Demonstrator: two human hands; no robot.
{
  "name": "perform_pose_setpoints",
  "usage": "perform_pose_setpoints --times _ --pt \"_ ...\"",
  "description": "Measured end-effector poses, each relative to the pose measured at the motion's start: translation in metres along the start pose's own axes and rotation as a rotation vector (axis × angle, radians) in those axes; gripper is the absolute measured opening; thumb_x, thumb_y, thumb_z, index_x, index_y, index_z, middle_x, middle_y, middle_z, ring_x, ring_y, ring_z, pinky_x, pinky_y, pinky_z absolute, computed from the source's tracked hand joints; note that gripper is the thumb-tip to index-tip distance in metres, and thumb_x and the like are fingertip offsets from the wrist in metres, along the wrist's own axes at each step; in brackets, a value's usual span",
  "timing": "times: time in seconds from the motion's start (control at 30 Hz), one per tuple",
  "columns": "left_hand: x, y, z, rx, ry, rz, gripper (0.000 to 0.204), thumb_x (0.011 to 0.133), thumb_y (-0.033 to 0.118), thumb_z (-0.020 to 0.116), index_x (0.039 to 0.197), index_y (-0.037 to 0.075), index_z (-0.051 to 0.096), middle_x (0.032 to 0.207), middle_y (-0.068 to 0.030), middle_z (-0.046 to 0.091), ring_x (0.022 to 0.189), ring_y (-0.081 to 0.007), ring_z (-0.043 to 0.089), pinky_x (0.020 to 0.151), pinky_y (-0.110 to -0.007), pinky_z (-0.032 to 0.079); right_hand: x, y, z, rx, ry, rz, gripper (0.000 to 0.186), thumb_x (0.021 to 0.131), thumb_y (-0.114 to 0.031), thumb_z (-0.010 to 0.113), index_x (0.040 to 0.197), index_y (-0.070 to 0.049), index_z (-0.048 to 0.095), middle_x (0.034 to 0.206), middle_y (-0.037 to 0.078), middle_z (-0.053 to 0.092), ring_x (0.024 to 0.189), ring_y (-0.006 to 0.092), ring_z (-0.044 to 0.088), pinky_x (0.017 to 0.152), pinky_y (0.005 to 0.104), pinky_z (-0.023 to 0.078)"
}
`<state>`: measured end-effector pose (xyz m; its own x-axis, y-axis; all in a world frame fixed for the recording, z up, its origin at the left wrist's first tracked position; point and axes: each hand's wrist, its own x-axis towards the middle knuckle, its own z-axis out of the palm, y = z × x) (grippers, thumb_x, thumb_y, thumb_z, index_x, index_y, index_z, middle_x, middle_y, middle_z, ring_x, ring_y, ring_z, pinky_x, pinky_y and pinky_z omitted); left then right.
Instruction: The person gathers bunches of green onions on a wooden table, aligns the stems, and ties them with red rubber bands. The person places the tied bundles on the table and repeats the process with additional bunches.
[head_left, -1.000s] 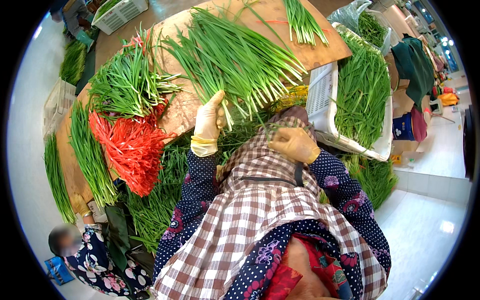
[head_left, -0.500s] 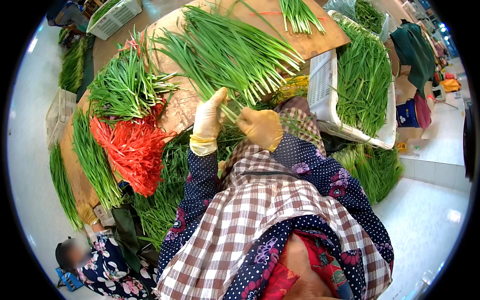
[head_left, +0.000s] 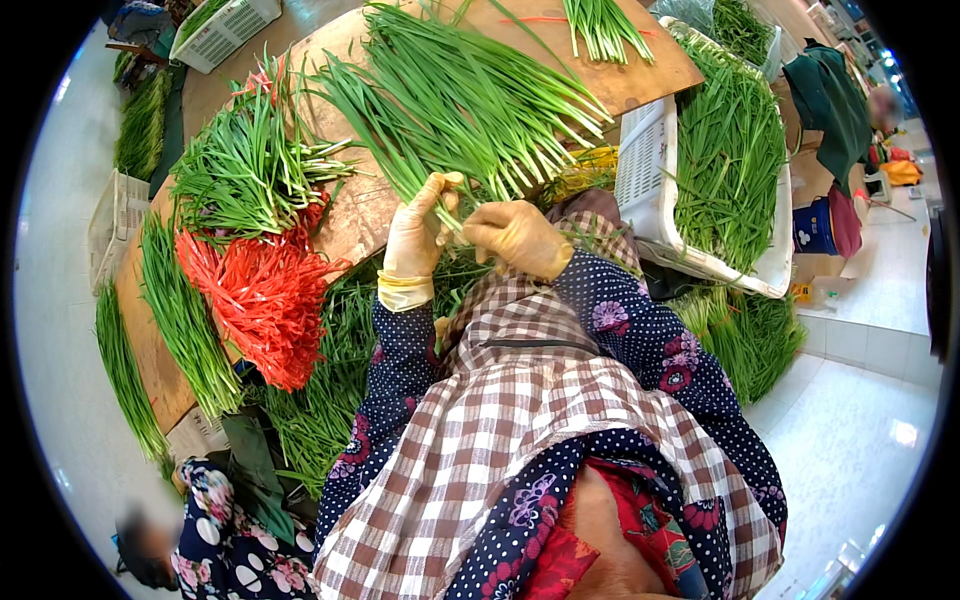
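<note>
My left hand (head_left: 412, 240), in a pale yellow glove, is closed around a few garlic chives (head_left: 447, 216), their pale ends pointing toward me. Beside it my right hand (head_left: 522, 240), gloved alike, pinches at those stalk ends with curled fingers; exactly what lies between its fingertips is partly hidden. Just beyond both hands a large spread of garlic chives (head_left: 470, 100) lies on the wooden board (head_left: 375, 205), white ends toward the right. Loose green leaves (head_left: 465, 275) hang or lie below my hands, over the checked apron (head_left: 530, 320).
To the left on the board are a chive bundle (head_left: 250, 170) and red plastic strips (head_left: 260, 310). A white crate (head_left: 650, 170) full of greens stands close on the right. Another person (head_left: 225, 520) sits at lower left. More chives (head_left: 740, 340) lie below the crate.
My right hand has turned, its fingers curling in by the stalk ends. My left hand has barely moved. At lower left the other person has leaned in, the gloved hand no longer showing.
</note>
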<state>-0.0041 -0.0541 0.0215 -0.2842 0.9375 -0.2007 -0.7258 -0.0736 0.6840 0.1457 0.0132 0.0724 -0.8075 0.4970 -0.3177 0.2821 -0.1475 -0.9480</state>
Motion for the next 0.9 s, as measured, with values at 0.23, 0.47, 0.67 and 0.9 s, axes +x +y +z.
perform_pose_setpoints --times 0.23,0.47,0.67,0.9 --pt "-0.002 0.004 0.006 0.1 -0.007 -0.012 0.035 0.094 0.029 0.044 0.105 -0.001 0.058 0.07 0.0009 0.05 0.052 -0.0045 0.044 0.037 -0.015 0.03 0.001 -0.002 0.003 -0.001 0.035 0.034 0.021 0.084 -0.019 0.056 0.076 0.0 0.062 0.055 0.004 0.056 0.042 0.0085 0.05 0.037 0.0223 0.039" --pt "-0.005 0.007 0.017 0.078 -0.004 -0.095 0.037 0.091 0.035 0.049 0.102 0.001 0.059 0.081 -0.0013 0.058 0.056 -0.0064 0.05 0.041 -0.017 0.035 0.028 0.017 0.009 0.253 0.067 -0.063 0.018 0.086 -0.015 0.059 0.08 0.003 0.061 0.073 0.006 0.06 0.047 0.0095 0.052 0.041 0.0232 0.042" --pt "0.002 -0.003 0.004 -0.029 0.157 -0.083 0.025 0.089 0.029 0.053 0.093 0.005 0.058 0.081 -0.004 0.061 0.05 -0.0084 0.051 0.037 -0.019 0.035 0.035 0.014 0.019 0.542 0.184 -0.058 0.014 0.079 -0.008 0.064 0.077 0.005 0.06 0.104 0.009 0.059 0.058 0.0102 0.056 0.051 0.0247 0.047" --pt "0.006 0.001 -0.014 -0.033 0.131 -0.036 0.031 0.091 0.028 0.05 0.089 0.001 0.062 0.074 -0.0071 0.063 0.039 -0.0075 0.044 0.032 -0.018 0.03 -0.027 -0.003 -0.015 0.35 0.186 0.008 0.013 0.084 -0.016 0.059 0.079 -0.004 0.057 0.051 -0.004 0.043 0.037 0.0045 0.038 0.033 0.0182 0.032"
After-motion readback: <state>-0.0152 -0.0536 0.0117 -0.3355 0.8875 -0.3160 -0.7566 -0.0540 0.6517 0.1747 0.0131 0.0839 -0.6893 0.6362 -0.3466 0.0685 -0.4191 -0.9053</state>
